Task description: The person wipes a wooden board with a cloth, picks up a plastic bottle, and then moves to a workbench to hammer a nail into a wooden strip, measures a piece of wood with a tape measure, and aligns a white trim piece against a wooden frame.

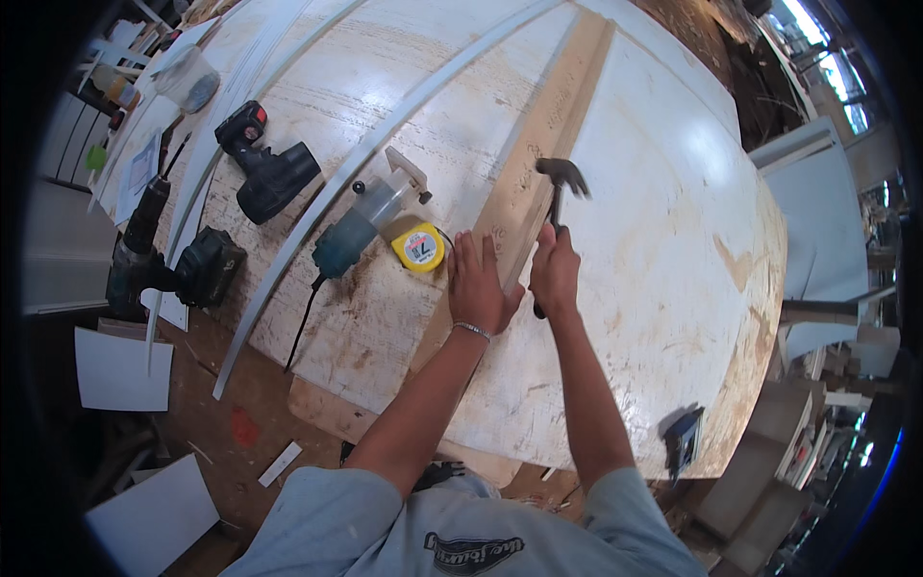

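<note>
A long wooden board (pixel 532 135) with pencil-like marks runs from the far side of the white-topped table (pixel 663 288) toward me. My left hand (pixel 479 284) lies on the board, fingers stretched forward and palm down. Just to its right, my right hand (pixel 555 272) is wrapped round the handle of a claw hammer (pixel 561 174). The hammer's dark head is raised beyond that hand, near the board's right edge. Beside my left fingers sits a yellow tape measure (pixel 420 247). Left of it lies a trim router (pixel 348 236) with a clear base and a black cord.
Two cordless tools, a black drill-like one (pixel 264 168) and a dark green drill (pixel 154 260), lie at the left. Between tools curves a long white strip (pixel 380 135). A plastic tub (pixel 187 79) stands far left. At the front right edge is a small dark object (pixel 683 440).
</note>
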The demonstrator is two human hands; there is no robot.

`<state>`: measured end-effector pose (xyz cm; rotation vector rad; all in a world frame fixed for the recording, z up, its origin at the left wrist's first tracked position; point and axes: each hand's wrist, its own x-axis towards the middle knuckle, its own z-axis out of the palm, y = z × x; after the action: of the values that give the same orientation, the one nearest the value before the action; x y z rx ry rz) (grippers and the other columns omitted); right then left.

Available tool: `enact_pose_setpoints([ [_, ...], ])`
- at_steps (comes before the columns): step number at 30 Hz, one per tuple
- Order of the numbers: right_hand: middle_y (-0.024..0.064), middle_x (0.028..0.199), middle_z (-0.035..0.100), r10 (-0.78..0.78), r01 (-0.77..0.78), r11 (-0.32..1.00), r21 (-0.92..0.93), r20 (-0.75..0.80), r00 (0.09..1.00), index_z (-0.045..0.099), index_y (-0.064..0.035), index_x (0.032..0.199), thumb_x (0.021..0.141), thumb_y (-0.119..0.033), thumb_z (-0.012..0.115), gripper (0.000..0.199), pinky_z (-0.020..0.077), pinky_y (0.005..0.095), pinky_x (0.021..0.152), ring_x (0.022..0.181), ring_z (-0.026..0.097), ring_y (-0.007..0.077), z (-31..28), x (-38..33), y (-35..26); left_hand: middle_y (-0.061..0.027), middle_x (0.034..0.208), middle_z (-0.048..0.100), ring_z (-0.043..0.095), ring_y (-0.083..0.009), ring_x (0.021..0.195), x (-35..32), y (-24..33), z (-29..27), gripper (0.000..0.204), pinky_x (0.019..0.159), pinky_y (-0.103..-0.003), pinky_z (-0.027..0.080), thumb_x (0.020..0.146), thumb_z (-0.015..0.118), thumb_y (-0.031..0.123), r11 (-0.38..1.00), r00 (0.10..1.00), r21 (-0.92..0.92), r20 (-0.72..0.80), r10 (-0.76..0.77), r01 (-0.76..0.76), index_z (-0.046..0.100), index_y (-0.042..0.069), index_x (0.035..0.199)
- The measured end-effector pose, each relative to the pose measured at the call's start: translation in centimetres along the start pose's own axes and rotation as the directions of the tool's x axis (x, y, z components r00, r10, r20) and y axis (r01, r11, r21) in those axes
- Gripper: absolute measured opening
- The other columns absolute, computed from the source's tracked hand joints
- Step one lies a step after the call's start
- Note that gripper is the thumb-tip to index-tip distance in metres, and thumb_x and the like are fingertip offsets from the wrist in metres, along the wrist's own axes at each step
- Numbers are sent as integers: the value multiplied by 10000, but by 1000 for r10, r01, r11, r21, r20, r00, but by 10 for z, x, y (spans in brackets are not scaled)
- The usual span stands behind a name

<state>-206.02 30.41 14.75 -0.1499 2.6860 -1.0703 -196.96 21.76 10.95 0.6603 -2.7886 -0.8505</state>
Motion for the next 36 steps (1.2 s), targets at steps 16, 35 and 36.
enact_pose_setpoints([
  [16, 170, 660, 608, 38, -47, 995, 84, 103, 994, 549, 65, 1021, 1035, -445, 415, 528, 538, 387, 450, 507, 639, 290, -44, -9, -31, -340, 1501, 269, 243, -447, 1437, -3, -7, 20, 944, 1192, -498, 191, 757, 742, 435, 996, 995, -16, -49, 92, -93, 336, -27, 1472],
  [35, 328, 780, 631, 286, -251, 956, -152, 293, 912, 506, 11, 975, 1038, -348, 448, 369, 459, 577, 667, 794, 611, 544, 4, -259, -28, -252, 1470, 357, 324, -397, 1401, 9, -88, 5, 506, 1163, -456, 299, 966, 516, 240, 869, 893, -206, -66, 446, -449, 443, 31, 1421],
  [36, 333, 782, 629, 304, -245, 946, -212, 323, 896, 506, 16, 974, 1040, -348, 443, 375, 457, 576, 669, 801, 609, 547, 8, -256, -20, -250, 1453, 377, 349, -397, 1382, 7, -89, 6, 501, 1150, -456, 315, 962, 528, 232, 868, 889, -192, -88, 449, -457, 450, 31, 1414],
])
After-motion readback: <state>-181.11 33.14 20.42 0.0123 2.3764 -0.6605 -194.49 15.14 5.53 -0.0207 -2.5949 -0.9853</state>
